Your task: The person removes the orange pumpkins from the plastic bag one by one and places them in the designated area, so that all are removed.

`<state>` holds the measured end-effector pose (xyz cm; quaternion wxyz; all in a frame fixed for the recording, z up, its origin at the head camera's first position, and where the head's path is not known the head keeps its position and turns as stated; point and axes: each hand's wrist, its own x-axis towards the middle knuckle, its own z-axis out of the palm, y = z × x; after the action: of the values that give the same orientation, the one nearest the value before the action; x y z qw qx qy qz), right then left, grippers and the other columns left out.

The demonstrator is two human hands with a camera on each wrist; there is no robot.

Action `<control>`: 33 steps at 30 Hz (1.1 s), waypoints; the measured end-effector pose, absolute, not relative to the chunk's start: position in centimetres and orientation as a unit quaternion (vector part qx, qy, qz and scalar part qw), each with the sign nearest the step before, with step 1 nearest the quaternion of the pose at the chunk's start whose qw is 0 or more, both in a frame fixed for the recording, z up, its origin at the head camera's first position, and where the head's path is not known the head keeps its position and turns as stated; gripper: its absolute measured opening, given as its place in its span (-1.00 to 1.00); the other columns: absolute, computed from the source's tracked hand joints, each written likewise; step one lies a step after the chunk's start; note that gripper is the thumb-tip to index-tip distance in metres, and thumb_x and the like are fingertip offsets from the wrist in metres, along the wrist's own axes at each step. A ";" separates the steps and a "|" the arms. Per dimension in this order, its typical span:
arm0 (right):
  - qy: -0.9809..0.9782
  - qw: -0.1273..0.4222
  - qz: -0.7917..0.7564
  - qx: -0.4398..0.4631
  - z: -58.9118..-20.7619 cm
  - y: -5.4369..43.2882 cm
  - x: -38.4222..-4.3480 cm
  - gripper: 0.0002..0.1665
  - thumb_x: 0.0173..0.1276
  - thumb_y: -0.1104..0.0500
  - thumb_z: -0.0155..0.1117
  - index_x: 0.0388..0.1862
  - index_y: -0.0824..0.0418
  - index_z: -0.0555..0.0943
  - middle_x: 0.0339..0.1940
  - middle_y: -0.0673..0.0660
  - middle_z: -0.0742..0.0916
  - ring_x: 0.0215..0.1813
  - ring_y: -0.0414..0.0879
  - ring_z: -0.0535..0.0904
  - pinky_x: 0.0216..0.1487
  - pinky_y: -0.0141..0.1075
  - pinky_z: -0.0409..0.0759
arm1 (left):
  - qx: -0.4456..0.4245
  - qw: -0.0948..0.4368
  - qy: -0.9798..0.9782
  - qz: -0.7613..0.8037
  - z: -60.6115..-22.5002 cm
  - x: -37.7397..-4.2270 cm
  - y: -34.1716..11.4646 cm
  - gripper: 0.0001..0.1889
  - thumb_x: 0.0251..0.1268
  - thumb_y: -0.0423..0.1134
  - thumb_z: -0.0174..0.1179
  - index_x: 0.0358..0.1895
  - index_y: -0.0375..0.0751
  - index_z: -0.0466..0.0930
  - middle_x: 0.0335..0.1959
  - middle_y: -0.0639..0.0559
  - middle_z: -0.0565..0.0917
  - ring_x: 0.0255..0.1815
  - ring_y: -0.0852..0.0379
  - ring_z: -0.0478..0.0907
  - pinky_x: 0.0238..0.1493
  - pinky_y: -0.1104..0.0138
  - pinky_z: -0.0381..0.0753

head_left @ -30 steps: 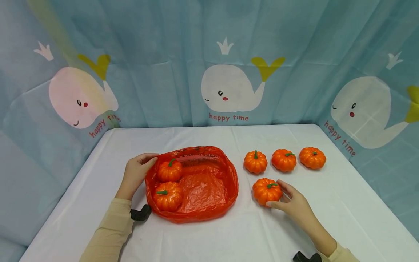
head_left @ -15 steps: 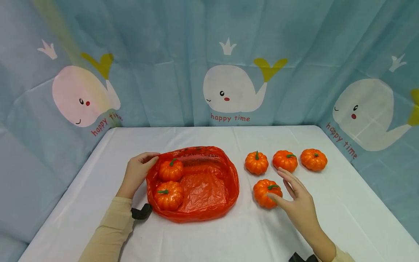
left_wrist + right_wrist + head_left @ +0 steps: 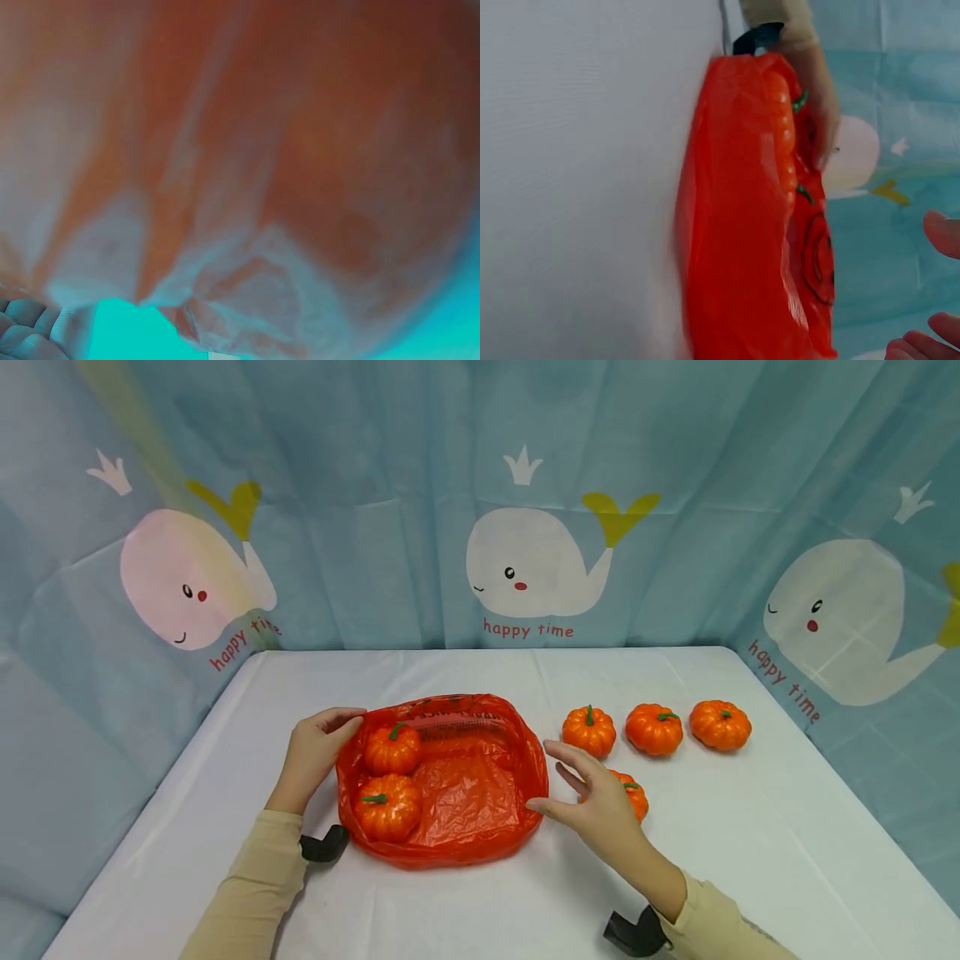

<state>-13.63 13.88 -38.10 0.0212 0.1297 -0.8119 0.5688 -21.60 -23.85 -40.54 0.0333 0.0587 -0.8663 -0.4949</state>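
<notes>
A red plastic bag stands on the table with its mouth wide, holding two small orange pumpkins on its left side: one at the back, one in front. My left hand pinches the bag's left rim between thumb and fingers. Beside the right rim, my right hand has thumb and fingers spread, with nothing between them. Behind that hand another pumpkin is partly hidden. In the right wrist view the bag shows from its side; the left wrist view is mostly blurred red plastic.
Three more pumpkins lie in a row at the back right: left, middle and right. A white cloth covers the table. Blue whale-printed curtains hang behind it and along the sides.
My right hand has let go of the front pumpkin, which stays in place, and has moved left to the bag's right rim. The left hand stays at the left rim.
</notes>
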 end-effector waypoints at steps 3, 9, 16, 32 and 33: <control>-0.811 -0.010 0.569 0.133 -38.2 12.4 -14.3 -0.12 0.03 0.18 0.62 0.35 0.23 0.47 0.38 0.18 0.56 0.44 0.09 0.44 0.30 -0.07 0.49 | 0.058 0.034 -0.865 -0.497 -40.6 -21.6 -23.8 -0.53 0.50 0.09 0.04 0.22 -0.14 0.60 0.23 -0.15 0.63 0.28 -0.06 0.49 0.31 0.09 0.52; -0.806 -0.057 0.575 0.130 -38.4 9.8 -15.0 -0.14 0.06 0.15 0.61 0.37 0.12 0.47 0.37 0.10 0.57 0.43 0.08 0.47 0.32 0.00 0.48 | 0.056 0.029 -0.862 -0.502 -40.6 -21.7 -23.7 -0.52 0.49 0.10 0.05 0.22 -0.15 0.60 0.24 -0.16 0.62 0.29 -0.09 0.47 0.33 0.02 0.49; -0.796 -0.091 0.574 0.172 -39.3 6.9 -15.4 -0.18 0.12 0.16 0.57 0.37 0.14 0.47 0.38 0.17 0.56 0.44 0.13 0.44 0.35 0.01 0.47 | 0.055 0.029 -0.865 -0.499 -40.5 -21.6 -23.8 -0.53 0.49 0.09 0.05 0.22 -0.16 0.60 0.24 -0.17 0.62 0.29 -0.09 0.47 0.33 0.02 0.50; -0.820 -0.119 0.524 0.198 -41.0 1.6 -15.7 -0.16 0.10 0.03 0.59 0.35 0.23 0.49 0.34 0.14 0.60 0.36 0.08 0.50 0.33 -0.03 0.52 | 0.050 0.036 -0.868 -0.493 -40.8 -21.7 -23.8 -0.53 0.49 0.10 0.05 0.20 -0.14 0.62 0.20 -0.14 0.65 0.25 -0.05 0.50 0.23 0.24 0.56; -0.820 -0.119 0.524 0.197 -41.1 1.4 -15.8 -0.16 0.10 0.03 0.59 0.34 0.25 0.49 0.33 0.16 0.60 0.35 0.09 0.51 0.32 -0.03 0.53 | 0.050 0.036 -0.868 -0.493 -40.7 -21.7 -23.8 -0.53 0.49 0.11 0.05 0.20 -0.15 0.62 0.21 -0.15 0.65 0.26 -0.05 0.50 0.25 0.20 0.55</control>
<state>-15.77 1.41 -41.13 -0.1188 0.1970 -0.8199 0.5242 -21.70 -23.80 -40.74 0.0359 0.0503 -0.8676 -0.4934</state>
